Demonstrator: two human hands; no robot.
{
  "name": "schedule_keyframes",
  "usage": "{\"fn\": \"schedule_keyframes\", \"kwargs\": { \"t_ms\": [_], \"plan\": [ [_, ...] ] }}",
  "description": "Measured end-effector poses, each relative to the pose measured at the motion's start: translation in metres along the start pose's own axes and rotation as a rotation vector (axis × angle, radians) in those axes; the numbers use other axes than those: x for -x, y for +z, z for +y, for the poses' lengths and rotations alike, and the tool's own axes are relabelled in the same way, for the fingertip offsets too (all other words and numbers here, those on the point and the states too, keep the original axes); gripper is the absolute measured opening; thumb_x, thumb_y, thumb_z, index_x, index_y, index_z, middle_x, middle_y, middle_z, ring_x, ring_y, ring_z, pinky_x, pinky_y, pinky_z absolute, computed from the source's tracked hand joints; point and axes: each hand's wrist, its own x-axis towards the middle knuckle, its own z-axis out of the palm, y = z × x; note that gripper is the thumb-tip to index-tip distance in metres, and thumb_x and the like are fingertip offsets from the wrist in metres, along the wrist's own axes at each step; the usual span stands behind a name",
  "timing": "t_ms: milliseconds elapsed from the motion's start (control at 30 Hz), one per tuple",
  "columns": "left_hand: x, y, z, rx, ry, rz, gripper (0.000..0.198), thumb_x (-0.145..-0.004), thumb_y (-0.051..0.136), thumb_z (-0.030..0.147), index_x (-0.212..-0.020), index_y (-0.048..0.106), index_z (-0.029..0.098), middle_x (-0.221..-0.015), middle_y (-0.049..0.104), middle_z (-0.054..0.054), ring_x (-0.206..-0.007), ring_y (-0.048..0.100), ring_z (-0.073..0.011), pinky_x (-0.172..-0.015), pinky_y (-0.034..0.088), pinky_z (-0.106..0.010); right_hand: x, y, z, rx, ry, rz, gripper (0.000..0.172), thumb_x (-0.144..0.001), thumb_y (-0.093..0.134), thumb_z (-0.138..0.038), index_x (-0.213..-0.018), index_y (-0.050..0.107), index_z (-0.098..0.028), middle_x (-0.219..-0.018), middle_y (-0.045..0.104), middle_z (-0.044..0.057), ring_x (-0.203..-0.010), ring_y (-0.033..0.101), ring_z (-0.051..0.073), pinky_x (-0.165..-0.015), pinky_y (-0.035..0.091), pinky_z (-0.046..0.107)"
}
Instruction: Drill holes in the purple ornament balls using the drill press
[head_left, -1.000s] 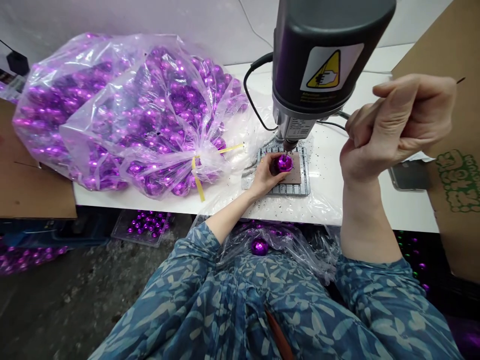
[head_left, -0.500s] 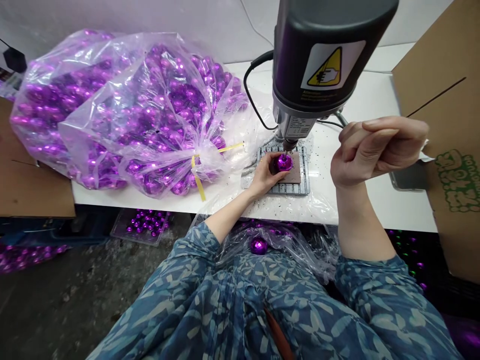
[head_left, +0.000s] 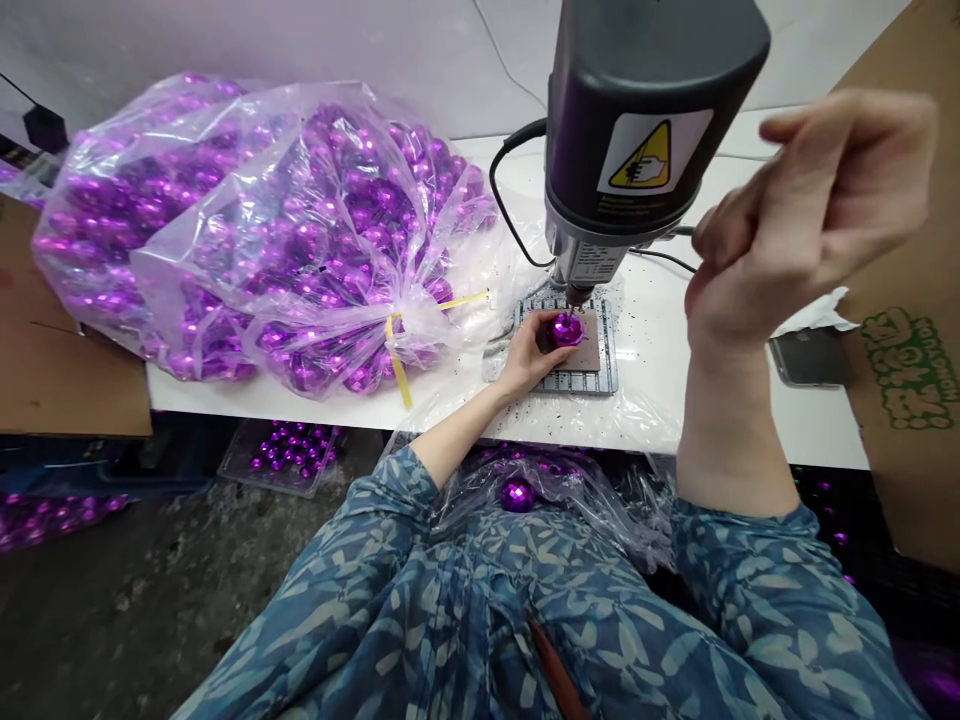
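Note:
My left hand (head_left: 531,352) grips a shiny purple ball (head_left: 565,329) and holds it on a brown pad (head_left: 592,344) under the bit of a grey bench drill (head_left: 637,130). My right hand (head_left: 799,225) is raised at the right of the drill head, fingers curled round its thin lever, which is mostly hidden in the fist and blurred. Another purple ball (head_left: 517,494) lies in clear plastic on my lap.
A big clear bag of purple balls (head_left: 270,230), tied with yellow tape, fills the left of the white table (head_left: 750,400). A cardboard box (head_left: 907,330) stands at right, a phone (head_left: 806,357) beside it. A tray of purple balls (head_left: 289,455) sits on the floor.
My right hand dropped with the lever half a second ago and has now risen again to the level of the drill head. The left hand and the ball stayed under the bit.

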Motion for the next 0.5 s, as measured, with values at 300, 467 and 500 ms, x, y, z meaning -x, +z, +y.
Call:
{"fn": "schedule_keyframes", "kwargs": {
  "t_ms": [300,467,500],
  "plan": [
    [0.006,0.0,-0.016,-0.133,0.148,0.043,0.058,-0.09,0.091,0.043,-0.133,0.057,0.023,-0.132,0.074,-0.013,-0.123,0.076,-0.0283,-0.108,0.065,-0.048,-0.049,0.028,-0.014,0.143,0.362,-0.107,0.032,-0.096,0.062,-0.022,-0.067,0.049,-0.025,-0.051,0.026,-0.007,-0.038,0.027,0.004,-0.041,0.013,0.032],
    [0.022,-0.009,-0.004,-0.21,0.298,0.083,0.054,-0.093,0.085,0.041,-0.136,0.055,0.024,-0.135,0.071,-0.015,-0.126,0.074,-0.0294,-0.107,0.064,-0.051,-0.048,0.029,-0.012,0.201,0.354,-0.077,0.039,-0.104,0.051,-0.012,-0.068,0.047,-0.026,-0.051,0.024,-0.007,-0.039,0.027,0.002,-0.039,0.016,0.027],
    [0.032,-0.014,0.003,-0.22,0.355,0.065,0.053,-0.094,0.083,0.04,-0.137,0.056,0.024,-0.135,0.071,-0.015,-0.127,0.074,-0.0294,-0.106,0.064,-0.05,-0.048,0.028,-0.011,0.224,0.356,-0.062,0.038,-0.104,0.052,-0.014,-0.068,0.048,-0.026,-0.052,0.024,-0.006,-0.041,0.03,0.001,-0.039,0.018,0.025]
  ]
}}
